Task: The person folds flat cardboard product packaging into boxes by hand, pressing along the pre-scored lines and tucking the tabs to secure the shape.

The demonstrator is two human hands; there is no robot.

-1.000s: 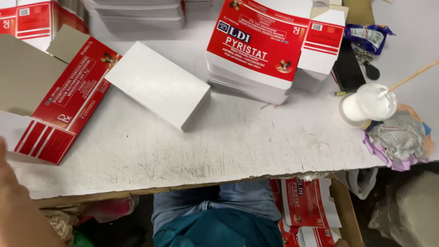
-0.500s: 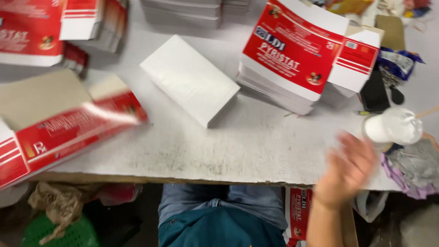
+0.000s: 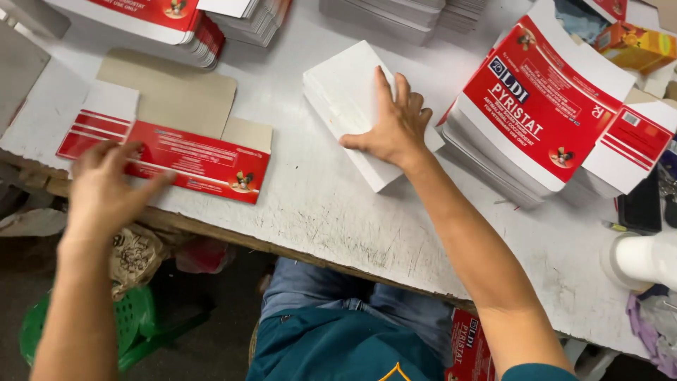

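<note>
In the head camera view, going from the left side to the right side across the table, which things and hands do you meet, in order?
Left hand → flat red-and-white carton blank → stack of white sheets → right hand, lying flat on that stack → tall stack of red printed cartons → white cup at the right edge.

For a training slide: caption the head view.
Right hand flat on white sheet stack; left hand on flattened red carton.

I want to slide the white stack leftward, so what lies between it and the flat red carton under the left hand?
In the head view, only bare, scuffed white table separates the white stack from the flat red carton.
</note>
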